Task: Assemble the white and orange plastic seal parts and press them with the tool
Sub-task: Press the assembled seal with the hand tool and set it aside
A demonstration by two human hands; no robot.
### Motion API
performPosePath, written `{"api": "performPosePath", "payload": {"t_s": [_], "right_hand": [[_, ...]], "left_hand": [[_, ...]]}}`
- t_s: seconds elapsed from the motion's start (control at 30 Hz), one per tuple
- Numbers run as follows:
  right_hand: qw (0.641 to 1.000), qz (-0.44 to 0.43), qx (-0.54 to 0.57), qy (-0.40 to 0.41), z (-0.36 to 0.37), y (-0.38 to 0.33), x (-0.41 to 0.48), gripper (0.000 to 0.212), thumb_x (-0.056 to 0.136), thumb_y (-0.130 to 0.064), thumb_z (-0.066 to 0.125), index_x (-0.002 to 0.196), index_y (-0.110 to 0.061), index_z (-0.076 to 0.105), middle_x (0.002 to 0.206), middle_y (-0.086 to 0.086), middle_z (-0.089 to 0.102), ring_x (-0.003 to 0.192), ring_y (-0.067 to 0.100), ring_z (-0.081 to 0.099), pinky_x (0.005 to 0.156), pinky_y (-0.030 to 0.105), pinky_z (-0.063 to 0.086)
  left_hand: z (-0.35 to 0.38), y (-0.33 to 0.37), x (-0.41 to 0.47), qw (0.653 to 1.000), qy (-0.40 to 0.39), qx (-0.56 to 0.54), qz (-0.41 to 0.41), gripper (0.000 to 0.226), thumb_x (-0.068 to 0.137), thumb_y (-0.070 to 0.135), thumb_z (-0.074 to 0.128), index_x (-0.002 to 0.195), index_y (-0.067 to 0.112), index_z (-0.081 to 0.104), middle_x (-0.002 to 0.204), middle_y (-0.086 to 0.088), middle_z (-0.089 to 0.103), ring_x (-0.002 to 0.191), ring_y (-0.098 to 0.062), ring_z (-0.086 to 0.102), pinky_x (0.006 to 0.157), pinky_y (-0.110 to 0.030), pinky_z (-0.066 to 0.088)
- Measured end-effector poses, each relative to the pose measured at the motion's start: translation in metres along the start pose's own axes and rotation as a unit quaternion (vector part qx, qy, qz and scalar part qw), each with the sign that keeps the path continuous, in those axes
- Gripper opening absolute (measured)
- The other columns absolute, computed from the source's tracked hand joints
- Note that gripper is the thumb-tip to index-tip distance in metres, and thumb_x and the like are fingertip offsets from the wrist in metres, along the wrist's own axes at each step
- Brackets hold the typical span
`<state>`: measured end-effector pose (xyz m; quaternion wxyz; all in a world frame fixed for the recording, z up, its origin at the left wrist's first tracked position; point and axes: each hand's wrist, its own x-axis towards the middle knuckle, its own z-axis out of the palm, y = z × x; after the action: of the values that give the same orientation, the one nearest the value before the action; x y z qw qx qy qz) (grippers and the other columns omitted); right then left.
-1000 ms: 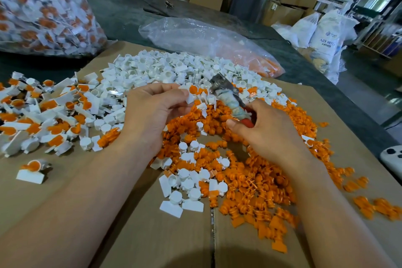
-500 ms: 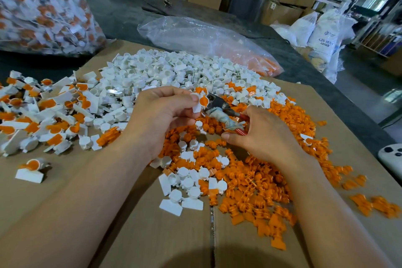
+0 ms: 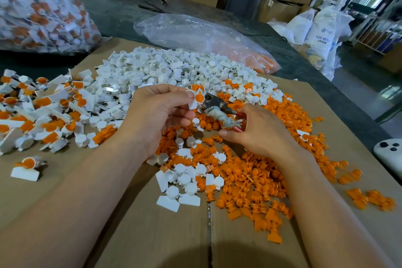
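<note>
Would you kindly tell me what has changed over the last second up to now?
The right hand tipped the pliers down and leftward, bringing their metal head close up to the white and orange seal that the left hand pinches. Both hands kept their holds; the loose parts on the cardboard stayed put.

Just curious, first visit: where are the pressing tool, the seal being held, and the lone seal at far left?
Pressing tool (image 3: 214, 101): head view, its metal head.
Held seal (image 3: 198, 98): head view, its orange insert.
Lone seal (image 3: 25, 174): head view, its white tag.
</note>
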<state>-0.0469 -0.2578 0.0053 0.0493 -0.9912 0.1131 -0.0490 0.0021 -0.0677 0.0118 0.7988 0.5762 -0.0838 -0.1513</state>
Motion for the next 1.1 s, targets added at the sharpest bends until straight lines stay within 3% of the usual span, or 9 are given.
{"api": "performPosePath", "payload": {"t_s": [0.13, 0.27, 0.37, 0.47, 0.57, 0.87, 0.97, 1.1], "right_hand": [[1.000, -0.005, 0.007, 0.001, 0.001, 0.000, 0.000, 0.070, 0.071, -0.066, 0.057, 0.118, -0.015, 0.047, 0.113, 0.001, 0.052, 0.099, 0.017, 0.047, 0.074, 0.028, 0.032], [1.000, -0.007, 0.000, -0.007, 0.001, 0.000, 0.001, 0.068, 0.072, -0.066, 0.057, 0.117, -0.016, 0.047, 0.101, -0.003, 0.045, 0.090, 0.011, 0.038, 0.073, 0.028, 0.031], [1.000, -0.007, -0.002, -0.010, 0.001, 0.000, 0.000, 0.068, 0.072, -0.066, 0.056, 0.117, -0.016, 0.047, 0.106, 0.000, 0.048, 0.095, 0.014, 0.042, 0.074, 0.028, 0.031], [1.000, -0.004, -0.006, -0.020, 0.001, 0.000, 0.000, 0.073, 0.073, -0.066, 0.055, 0.123, -0.015, 0.045, 0.124, 0.005, 0.049, 0.111, 0.021, 0.046, 0.081, 0.031, 0.036], [0.999, -0.003, -0.017, -0.037, 0.001, 0.001, 0.001, 0.077, 0.073, -0.068, 0.053, 0.129, -0.015, 0.043, 0.136, 0.006, 0.043, 0.119, 0.022, 0.044, 0.089, 0.032, 0.037], [0.999, -0.004, -0.019, -0.040, 0.000, 0.000, -0.001, 0.077, 0.073, -0.069, 0.052, 0.130, -0.017, 0.043, 0.143, 0.005, 0.037, 0.123, 0.022, 0.042, 0.089, 0.031, 0.036], [0.999, -0.003, -0.016, -0.039, 0.000, 0.000, -0.001, 0.076, 0.073, -0.068, 0.053, 0.129, -0.017, 0.044, 0.141, 0.005, 0.039, 0.122, 0.022, 0.042, 0.089, 0.031, 0.036], [0.999, -0.003, -0.016, -0.040, -0.001, 0.001, -0.001, 0.078, 0.073, -0.068, 0.053, 0.130, -0.016, 0.043, 0.142, 0.006, 0.038, 0.123, 0.023, 0.041, 0.091, 0.032, 0.037]], "left_hand": [[0.000, 0.001, 0.000, 1.000, 0.001, -0.013, -0.005, 0.009, 0.078, -0.003, 0.064, 0.072, 0.003, 0.062, 0.052, -0.003, 0.062, 0.046, -0.014, 0.061, 0.042, -0.017, 0.048], [-0.002, 0.003, 0.001, 0.996, 0.012, -0.083, -0.017, 0.015, 0.077, -0.013, 0.059, 0.075, 0.002, 0.056, 0.061, -0.010, 0.068, 0.056, -0.016, 0.068, 0.047, -0.017, 0.052], [-0.007, 0.006, 0.006, 0.985, 0.048, -0.165, -0.015, 0.013, 0.078, -0.009, 0.060, 0.089, -0.002, 0.057, 0.065, -0.009, 0.070, 0.061, -0.015, 0.070, 0.050, -0.016, 0.052], [-0.015, 0.008, 0.013, 0.950, 0.134, -0.281, 0.010, 0.021, 0.084, -0.003, 0.058, 0.105, -0.004, 0.053, 0.069, -0.008, 0.072, 0.069, -0.014, 0.071, 0.055, -0.015, 0.052], [-0.026, 0.015, 0.016, 0.909, 0.201, -0.362, 0.044, 0.009, 0.091, 0.006, 0.054, 0.098, -0.001, 0.056, 0.069, -0.009, 0.072, 0.070, -0.016, 0.071, 0.057, -0.017, 0.053], [-0.049, 0.020, 0.020, 0.824, 0.302, -0.471, 0.088, 0.025, 0.096, 0.016, 0.048, 0.115, 0.002, 0.052, 0.089, -0.013, 0.066, 0.064, -0.018, 0.071, 0.057, -0.020, 0.053], [-0.048, 0.020, 0.019, 0.841, 0.295, -0.447, 0.080, 0.019, 0.096, 0.017, 0.048, 0.104, 0.002, 0.055, 0.083, -0.011, 0.065, 0.057, -0.014, 0.069, 0.056, -0.018, 0.051], [-0.039, 0.019, 0.018, 0.927, 0.269, -0.260, 0.016, 0.012, 0.092, 0.015, 0.052, 0.100, 0.009, 0.059, 0.062, 0.001, 0.067, 0.051, -0.007, 0.064, 0.050, -0.015, 0.048]]}}
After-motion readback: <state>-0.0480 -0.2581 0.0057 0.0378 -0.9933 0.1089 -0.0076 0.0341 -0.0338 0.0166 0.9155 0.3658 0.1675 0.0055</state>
